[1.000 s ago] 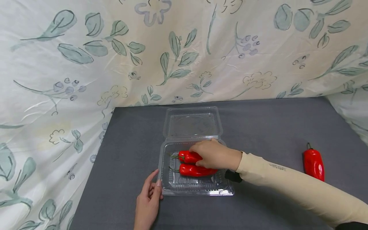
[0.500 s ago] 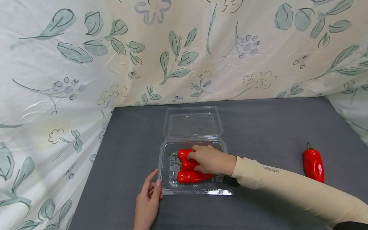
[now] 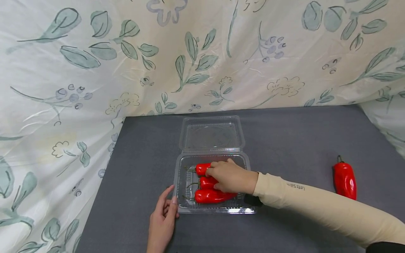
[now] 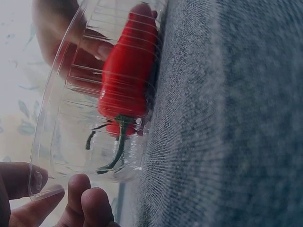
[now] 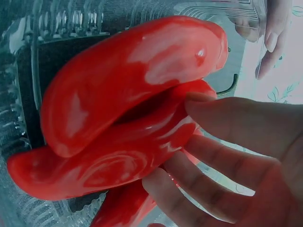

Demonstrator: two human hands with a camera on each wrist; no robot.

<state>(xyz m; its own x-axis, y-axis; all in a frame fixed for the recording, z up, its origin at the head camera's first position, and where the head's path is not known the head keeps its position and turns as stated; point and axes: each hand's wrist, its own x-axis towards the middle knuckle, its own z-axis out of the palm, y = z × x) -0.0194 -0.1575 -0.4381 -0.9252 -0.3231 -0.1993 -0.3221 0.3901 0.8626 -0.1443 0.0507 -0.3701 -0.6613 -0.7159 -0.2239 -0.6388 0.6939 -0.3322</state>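
A clear plastic clamshell container point(image 3: 218, 208) lies open, three red peppers side by side in its base. My right hand point(image 3: 229, 175) reaches in from the right. Its thumb and fingers pinch the middle pepper point(image 5: 142, 146) near the stem end, partly hiding it. The front pepper point(image 3: 213, 196) lies alongside, nearest me. At the back, the third pepper point(image 3: 201, 169) is partly covered by the same hand. My left hand point(image 3: 162, 218) grips the container's left rim between thumb and fingers; in the left wrist view, the fingertips point(image 4: 97, 205) show at the clear wall.
Another red pepper point(image 3: 345, 180) lies on the grey tabletop point(image 3: 294, 140) to the right, behind my sleeved right forearm point(image 3: 303, 196). The container's lid point(image 3: 212, 135) is folded back away from me. A floral cloth point(image 3: 202, 63) hangs behind the table and along its left side.
My right hand has shifted slightly left and toward me. The front pepper has moved nearer the front wall, and three peppers now show where two showed. The left hand stays at the rim.
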